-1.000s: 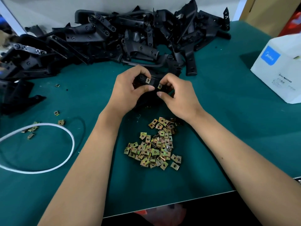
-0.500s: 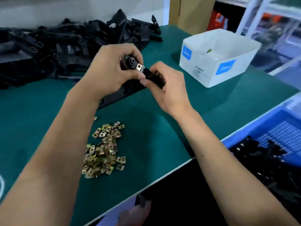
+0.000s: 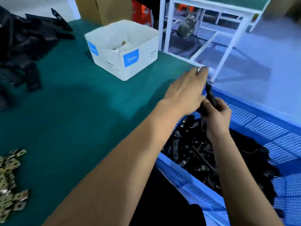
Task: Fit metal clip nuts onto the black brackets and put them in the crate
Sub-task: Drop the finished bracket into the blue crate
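Note:
My right hand [image 3: 217, 115] grips a black bracket [image 3: 210, 96] and holds it upright over the blue crate [image 3: 268, 126], which stands beside the table's right edge. My left hand [image 3: 187, 90] reaches over the table edge next to the bracket with its fingers stretched out and blurred. Whether it touches the bracket I cannot tell. The crate holds a heap of black brackets [image 3: 195, 149] with clip nuts on them. Loose brass clip nuts [image 3: 11, 181] lie in a pile at the lower left of the green table [image 3: 81, 111].
A white cardboard box [image 3: 122, 48] with blue labels stands open at the back of the table. A pile of bare black brackets [image 3: 22, 39] fills the far left. Beyond the table edge are a white metal frame [image 3: 224, 46] and a brown carton [image 3: 104, 8].
My view has swung right from the table to the crate. Both hands carried the bracket from above the clip nut pile over the table edge. My left hand's fingers have straightened.

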Demonstrator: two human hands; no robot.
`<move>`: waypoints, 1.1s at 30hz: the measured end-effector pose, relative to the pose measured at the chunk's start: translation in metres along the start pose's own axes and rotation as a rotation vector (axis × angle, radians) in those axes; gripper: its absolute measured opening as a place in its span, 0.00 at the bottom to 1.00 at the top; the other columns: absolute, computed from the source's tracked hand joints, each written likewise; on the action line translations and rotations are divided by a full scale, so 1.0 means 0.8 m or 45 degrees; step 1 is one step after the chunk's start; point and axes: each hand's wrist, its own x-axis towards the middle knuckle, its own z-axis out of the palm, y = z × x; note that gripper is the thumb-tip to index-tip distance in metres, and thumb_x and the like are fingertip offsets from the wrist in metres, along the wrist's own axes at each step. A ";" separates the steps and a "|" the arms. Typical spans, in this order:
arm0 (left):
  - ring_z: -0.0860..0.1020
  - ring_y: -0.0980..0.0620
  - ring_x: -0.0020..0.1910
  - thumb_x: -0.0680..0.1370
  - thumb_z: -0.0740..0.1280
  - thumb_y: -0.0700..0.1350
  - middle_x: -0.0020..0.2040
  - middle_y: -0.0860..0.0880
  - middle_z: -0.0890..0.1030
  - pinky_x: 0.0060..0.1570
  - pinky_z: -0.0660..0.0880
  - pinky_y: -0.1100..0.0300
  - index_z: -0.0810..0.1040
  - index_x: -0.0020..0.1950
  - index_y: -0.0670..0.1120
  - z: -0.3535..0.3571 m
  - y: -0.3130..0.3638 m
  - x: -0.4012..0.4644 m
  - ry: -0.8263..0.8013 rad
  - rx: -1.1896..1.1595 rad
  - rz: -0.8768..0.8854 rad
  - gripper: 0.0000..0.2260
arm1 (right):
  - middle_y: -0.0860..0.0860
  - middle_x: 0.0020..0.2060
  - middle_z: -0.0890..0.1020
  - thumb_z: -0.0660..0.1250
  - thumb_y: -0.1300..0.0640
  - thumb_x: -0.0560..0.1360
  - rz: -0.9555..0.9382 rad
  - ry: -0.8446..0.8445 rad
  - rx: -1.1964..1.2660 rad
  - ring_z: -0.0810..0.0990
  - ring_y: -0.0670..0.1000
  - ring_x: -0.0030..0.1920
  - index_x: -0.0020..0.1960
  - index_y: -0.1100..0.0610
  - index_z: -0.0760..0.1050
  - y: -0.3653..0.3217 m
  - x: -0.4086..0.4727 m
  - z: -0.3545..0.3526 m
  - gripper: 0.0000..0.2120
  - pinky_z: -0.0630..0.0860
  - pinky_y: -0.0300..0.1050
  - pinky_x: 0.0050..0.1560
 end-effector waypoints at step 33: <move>0.80 0.48 0.53 0.78 0.69 0.42 0.58 0.49 0.80 0.56 0.77 0.48 0.79 0.60 0.48 -0.088 -0.119 -0.091 0.401 -0.102 -0.330 0.11 | 0.56 0.49 0.84 0.65 0.63 0.77 -0.883 -0.071 -0.863 0.80 0.60 0.47 0.56 0.60 0.80 -0.088 -0.064 0.167 0.09 0.73 0.52 0.48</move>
